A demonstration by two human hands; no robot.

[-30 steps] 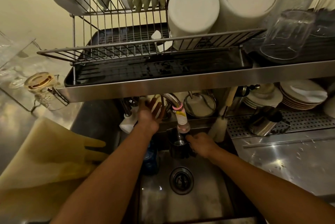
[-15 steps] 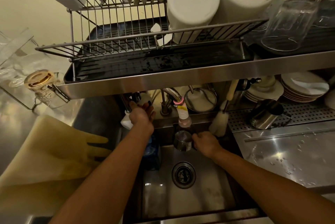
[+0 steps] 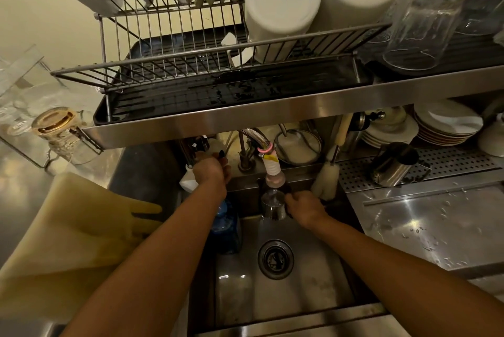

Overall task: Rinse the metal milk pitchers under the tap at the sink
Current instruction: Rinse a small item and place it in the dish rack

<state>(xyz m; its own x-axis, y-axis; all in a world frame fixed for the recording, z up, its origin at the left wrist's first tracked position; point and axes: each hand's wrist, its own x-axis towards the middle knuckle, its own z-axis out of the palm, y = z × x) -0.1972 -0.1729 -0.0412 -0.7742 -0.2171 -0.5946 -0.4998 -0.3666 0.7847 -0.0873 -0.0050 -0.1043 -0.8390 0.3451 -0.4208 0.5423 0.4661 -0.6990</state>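
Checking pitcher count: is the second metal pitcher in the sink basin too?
No, the second pitcher lies on the perforated drainboard at right; only the held pitcher is over the sink.

Two bare forearms reach in from the lower edge, with no sleeves over them as far as the frame shows. No watch, bracelet or band shows at either wrist. Both hands are bare and ungloved: the left hand [image 3: 208, 170] and the right hand [image 3: 304, 207]. The left hand's fingertips [image 3: 223, 153] look dark, as if the nails are painted, though dim light leaves this unsure. No rings can be made out.
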